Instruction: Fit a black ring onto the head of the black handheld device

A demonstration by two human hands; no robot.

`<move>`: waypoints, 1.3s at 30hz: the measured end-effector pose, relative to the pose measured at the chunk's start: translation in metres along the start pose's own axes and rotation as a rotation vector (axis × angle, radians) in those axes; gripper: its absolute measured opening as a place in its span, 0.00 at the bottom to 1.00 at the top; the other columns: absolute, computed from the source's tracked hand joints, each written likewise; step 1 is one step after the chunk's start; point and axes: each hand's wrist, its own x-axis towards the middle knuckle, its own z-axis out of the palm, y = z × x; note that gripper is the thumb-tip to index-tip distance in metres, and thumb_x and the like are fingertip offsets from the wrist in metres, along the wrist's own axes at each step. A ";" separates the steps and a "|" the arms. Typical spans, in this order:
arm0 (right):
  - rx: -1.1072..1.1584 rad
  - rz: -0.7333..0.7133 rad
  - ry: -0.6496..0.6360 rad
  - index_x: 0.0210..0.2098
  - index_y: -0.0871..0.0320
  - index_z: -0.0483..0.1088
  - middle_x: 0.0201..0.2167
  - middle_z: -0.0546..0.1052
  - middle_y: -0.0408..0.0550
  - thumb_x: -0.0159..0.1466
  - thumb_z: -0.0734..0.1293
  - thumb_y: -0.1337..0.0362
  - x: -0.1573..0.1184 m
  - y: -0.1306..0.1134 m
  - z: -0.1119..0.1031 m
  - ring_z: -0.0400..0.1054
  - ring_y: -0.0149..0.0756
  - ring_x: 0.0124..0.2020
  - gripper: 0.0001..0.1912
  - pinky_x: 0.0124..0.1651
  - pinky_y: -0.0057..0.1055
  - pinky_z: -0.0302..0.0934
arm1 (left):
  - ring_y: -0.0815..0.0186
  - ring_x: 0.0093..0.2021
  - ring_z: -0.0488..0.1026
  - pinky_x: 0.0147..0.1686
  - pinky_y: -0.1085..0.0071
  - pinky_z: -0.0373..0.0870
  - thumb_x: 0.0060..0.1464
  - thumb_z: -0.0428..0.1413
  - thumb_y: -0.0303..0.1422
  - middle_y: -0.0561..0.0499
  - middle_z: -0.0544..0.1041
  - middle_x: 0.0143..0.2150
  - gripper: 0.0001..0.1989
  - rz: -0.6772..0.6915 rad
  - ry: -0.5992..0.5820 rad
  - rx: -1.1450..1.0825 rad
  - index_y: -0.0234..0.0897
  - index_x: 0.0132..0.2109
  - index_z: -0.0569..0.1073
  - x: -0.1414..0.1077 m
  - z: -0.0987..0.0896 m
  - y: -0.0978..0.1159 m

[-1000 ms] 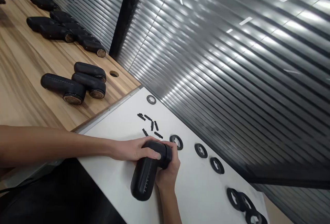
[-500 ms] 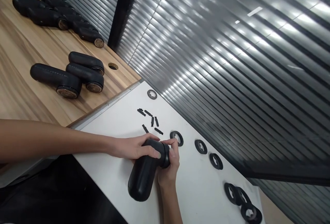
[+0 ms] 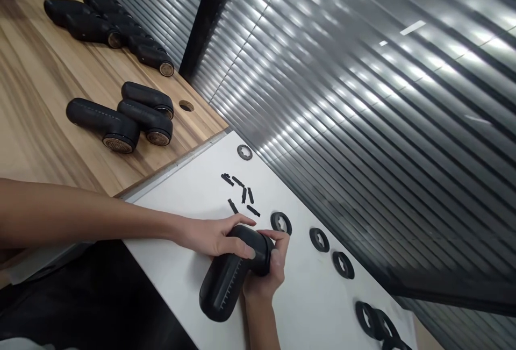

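Note:
A black L-shaped device [image 3: 226, 285] is held above the white table [image 3: 161, 258], its rounded body end pointing down and toward me. My left hand [image 3: 213, 237] wraps over its bend, thumb on top. Around the short head end, my right hand [image 3: 270, 269] curls its fingers and thumb; its palm is partly hidden by the device. A row of pale marks shows along the body. Just beyond the hands lie several small black strips [image 3: 244, 195] and a black ring [image 3: 281, 223].
More black rings lie along the table's far edge, among them one ring [image 3: 244, 152] at the back and another [image 3: 343, 265] at the right. Several similar black devices [image 3: 107, 121] rest on the wooden table [image 3: 52, 151] at the left. A corrugated metal wall [image 3: 342, 124] stands behind.
The device has turned slightly in my hands, bringing its row of pale marks into view. Both hands still hold it. The surroundings have shifted a little rightward in the view.

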 end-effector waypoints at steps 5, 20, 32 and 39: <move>-0.164 -0.096 0.053 0.39 0.56 0.63 0.24 0.70 0.40 0.60 0.61 0.41 -0.003 -0.001 -0.005 0.66 0.34 0.20 0.24 0.22 0.30 0.58 | 0.62 0.45 0.68 0.46 0.65 0.63 0.56 0.61 0.52 0.53 0.70 0.41 0.44 -0.054 -0.016 0.002 0.47 0.71 0.51 -0.004 -0.001 0.001; 0.039 0.080 0.125 0.33 0.56 0.62 0.21 0.70 0.41 0.54 0.66 0.42 0.008 -0.019 0.015 0.67 0.35 0.20 0.24 0.22 0.29 0.60 | 0.58 0.52 0.67 0.48 0.64 0.65 0.56 0.60 0.45 0.49 0.70 0.48 0.26 0.029 0.090 -0.072 0.41 0.58 0.67 0.004 0.008 0.002; -0.109 0.012 0.058 0.36 0.56 0.61 0.23 0.69 0.40 0.57 0.63 0.38 0.009 -0.004 -0.008 0.66 0.35 0.21 0.26 0.22 0.30 0.60 | 0.61 0.50 0.66 0.47 0.64 0.62 0.55 0.61 0.45 0.50 0.69 0.50 0.28 0.067 0.098 -0.032 0.41 0.59 0.64 0.005 0.010 -0.004; -0.154 -0.018 0.114 0.35 0.57 0.63 0.22 0.68 0.40 0.55 0.65 0.39 0.010 -0.008 -0.004 0.64 0.33 0.19 0.26 0.21 0.28 0.58 | 0.59 0.50 0.66 0.47 0.63 0.62 0.55 0.61 0.47 0.49 0.68 0.50 0.30 0.054 0.095 -0.006 0.41 0.60 0.63 0.002 0.009 -0.001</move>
